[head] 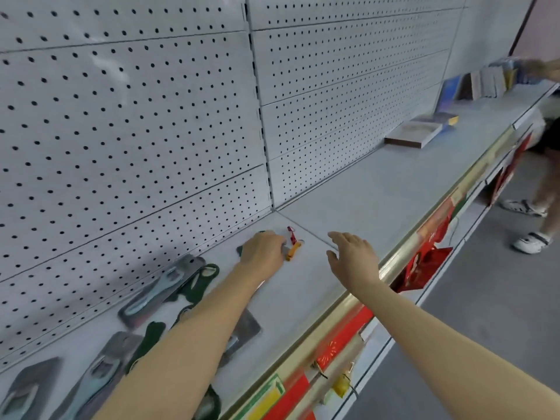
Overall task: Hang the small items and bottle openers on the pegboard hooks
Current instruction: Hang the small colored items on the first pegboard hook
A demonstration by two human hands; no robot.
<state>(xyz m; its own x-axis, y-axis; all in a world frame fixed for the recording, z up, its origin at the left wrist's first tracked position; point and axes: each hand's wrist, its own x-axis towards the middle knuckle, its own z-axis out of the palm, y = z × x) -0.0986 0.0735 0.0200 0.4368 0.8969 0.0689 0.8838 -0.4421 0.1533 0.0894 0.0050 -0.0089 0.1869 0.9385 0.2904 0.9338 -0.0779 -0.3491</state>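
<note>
My left hand [263, 247] lies knuckles up on the grey shelf [363, 189], its fingers curled down over a dark green small item [241, 249] that mostly hides beneath it. Just right of its fingertips lies a small orange and red keychain-like item [292, 246]. My right hand [353, 259] hovers above the shelf with fingers spread, holding nothing. Carded bottle openers [163, 287] [97, 369] [27, 389] and more green items [203, 280] [151, 333] lie along the shelf by my left forearm. The white pegboard [136, 131] behind shows no hooks.
Books [416, 133] lie and stand at the shelf's far right end, where another person's hand [542, 68] reaches in; their legs and shoes [531, 242] are on the floor. Red bags [424, 268] hang below the shelf's front edge.
</note>
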